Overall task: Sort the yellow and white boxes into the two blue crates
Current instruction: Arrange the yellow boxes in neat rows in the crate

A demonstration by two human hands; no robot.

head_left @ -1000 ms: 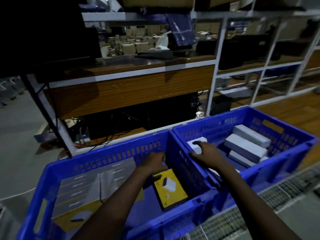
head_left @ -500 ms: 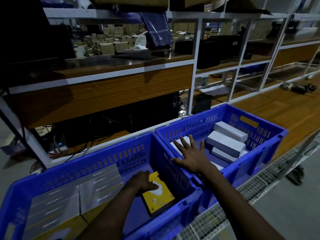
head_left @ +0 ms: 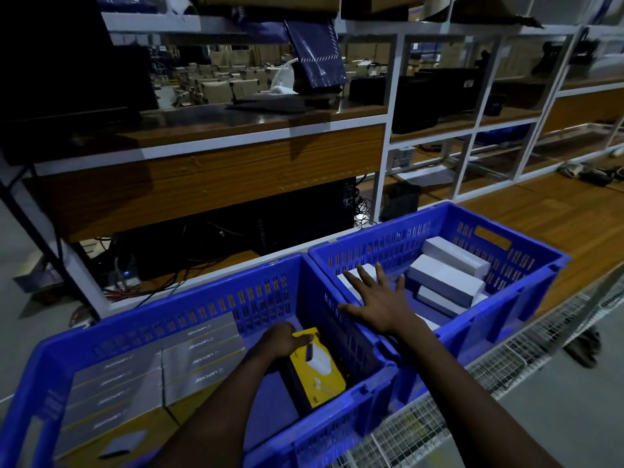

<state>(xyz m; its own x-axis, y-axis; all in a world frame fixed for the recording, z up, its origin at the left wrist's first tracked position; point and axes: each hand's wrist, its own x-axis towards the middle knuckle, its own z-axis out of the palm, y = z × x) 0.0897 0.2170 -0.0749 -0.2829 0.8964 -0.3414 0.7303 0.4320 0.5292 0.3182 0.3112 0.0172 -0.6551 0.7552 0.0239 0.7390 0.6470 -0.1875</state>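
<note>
Blue slotted plastic makes up the left crate, which stands on a wire-mesh surface. A second blue slotted plastic crate, the right crate, stands wall to wall against its right side.

Inside the left crate, in its right-hand part near that shared wall, a flat yellow cardboard box with a white device printed on its face stands tilted on one edge. The left hand grips the far end of this yellow box, fingers curled over the top edge and thumb laid across the printed face. The left-hand part of the same crate is filled with grey-sided boxes packed in rows on edge, yellow showing at their near ends.

To the right of the left crate, the right hand is spread flat, palm down, fingers straight and apart, holding nothing. It hangs over the near-left corner of the right crate, above a white box; whether it touches cannot be told. Further right lie plain white rectangular boxes, stacked loosely. Beyond the left crate rises a wooden shelf in a white metal frame.
</note>
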